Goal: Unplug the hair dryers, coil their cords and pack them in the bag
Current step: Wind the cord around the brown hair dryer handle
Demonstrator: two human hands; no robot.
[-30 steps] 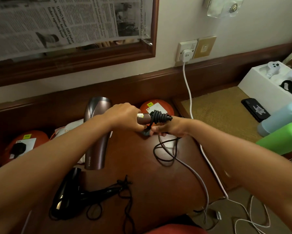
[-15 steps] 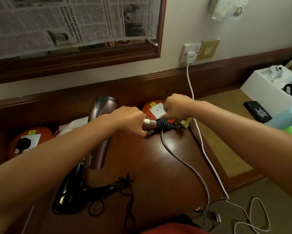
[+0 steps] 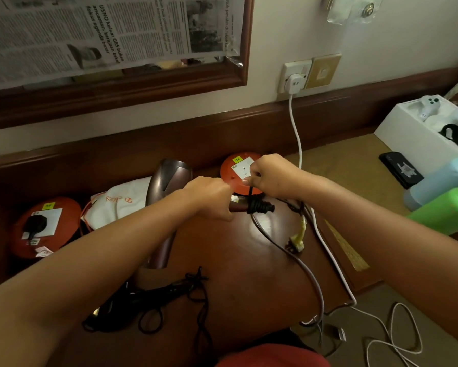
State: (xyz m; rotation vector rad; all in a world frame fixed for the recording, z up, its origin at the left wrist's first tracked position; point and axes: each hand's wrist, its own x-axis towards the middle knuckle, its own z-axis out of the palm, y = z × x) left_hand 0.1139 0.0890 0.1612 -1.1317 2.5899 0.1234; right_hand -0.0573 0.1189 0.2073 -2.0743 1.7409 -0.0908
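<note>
My left hand [image 3: 209, 197] grips the handle of the brown hair dryer [image 3: 167, 197] above the wooden table [image 3: 243, 274]; my right hand [image 3: 270, 176] pinches its black cord [image 3: 258, 206] wound at the handle end; the plug [image 3: 296, 241] lies just right; the black hair dryer [image 3: 132, 300] lies nearer to me.

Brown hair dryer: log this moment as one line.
left hand grips brown hair dryer handle | right hand pinches black cord | plug on table
</note>
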